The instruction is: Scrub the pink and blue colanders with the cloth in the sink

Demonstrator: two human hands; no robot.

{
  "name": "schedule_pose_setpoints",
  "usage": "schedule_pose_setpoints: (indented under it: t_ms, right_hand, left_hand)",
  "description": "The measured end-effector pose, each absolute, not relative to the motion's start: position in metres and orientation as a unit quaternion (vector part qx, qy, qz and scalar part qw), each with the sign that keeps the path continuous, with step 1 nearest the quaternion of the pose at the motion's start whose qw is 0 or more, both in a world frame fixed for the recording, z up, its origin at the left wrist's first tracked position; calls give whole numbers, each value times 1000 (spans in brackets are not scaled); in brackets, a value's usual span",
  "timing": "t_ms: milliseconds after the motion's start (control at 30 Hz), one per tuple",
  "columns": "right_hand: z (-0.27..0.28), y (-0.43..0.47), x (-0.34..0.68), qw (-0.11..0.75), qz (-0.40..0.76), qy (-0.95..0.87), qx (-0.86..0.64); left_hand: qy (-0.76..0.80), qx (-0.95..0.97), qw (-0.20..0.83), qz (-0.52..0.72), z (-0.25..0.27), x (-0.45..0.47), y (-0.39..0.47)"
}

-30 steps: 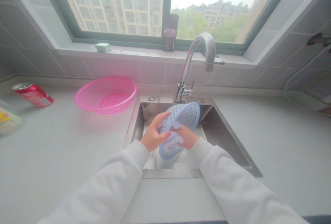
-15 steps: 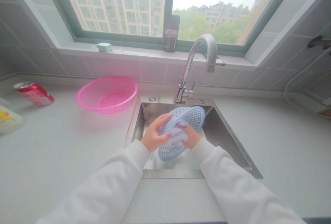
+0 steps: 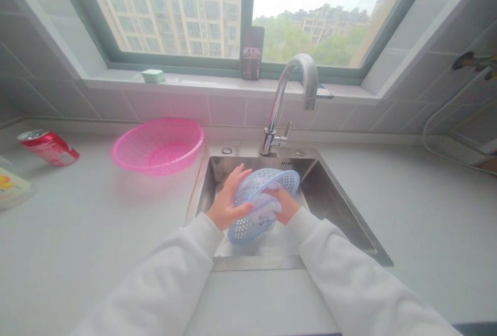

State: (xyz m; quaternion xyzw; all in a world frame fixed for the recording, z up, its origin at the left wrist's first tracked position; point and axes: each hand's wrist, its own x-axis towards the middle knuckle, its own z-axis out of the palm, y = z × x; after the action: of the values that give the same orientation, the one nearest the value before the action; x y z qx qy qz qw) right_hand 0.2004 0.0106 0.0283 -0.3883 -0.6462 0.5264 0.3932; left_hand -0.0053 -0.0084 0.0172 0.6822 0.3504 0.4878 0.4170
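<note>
A light-blue perforated plastic basket (image 3: 285, 183) is tilted on its side over the sink. My right hand (image 3: 285, 202) is closed on a pale lilac-white cloth (image 3: 264, 207), pressed against the basket's rim; part of its fingers is hidden by the cloth. At the basket's left side is my left hand (image 3: 229, 201), its fingers stretched and the thumb well apart, next to the rim rather than wrapped round it. Whether its palm touches the basket I cannot tell.
The steel sink (image 3: 345, 212) lies below, with a curved tap (image 3: 277, 103) behind it. A pink basket (image 3: 159, 147), a tilted red can (image 3: 48, 147) and a partly cut-off container (image 3: 13, 186) stand on the left counter. A phone (image 3: 252, 54) and a green box (image 3: 152, 75) are on the sill.
My left hand has loosened from the rim and spread its fingers. The blue basket has shifted slightly down and left. My right hand keeps its hold on the cloth.
</note>
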Motion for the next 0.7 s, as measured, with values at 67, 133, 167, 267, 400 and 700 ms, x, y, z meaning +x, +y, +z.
schedule_pose_setpoints:
  t_ms: [67,133,167,267,400,700]
  right_hand:
    - [28,13,204,409,550,-618,-386]
    - [26,14,204,409,588,-584,-381]
    - [25,15,202,405,603,-574,-378]
    - [23,12,194,392,616,-572,-373]
    - [25,9,185,374,581,-611,-386]
    - [25,8,186,411,606,-560,-387]
  left_hand:
    - [381,696,401,458,17,-5,-10]
    - [389,696,409,444,14,-2,-9]
    - [380,693,421,445,12,1,-9]
    - [329,651,485,482,7,5,-8]
    - [311,578,535,532,8,5,-7]
    - [338,556,544,529,13,8,-5]
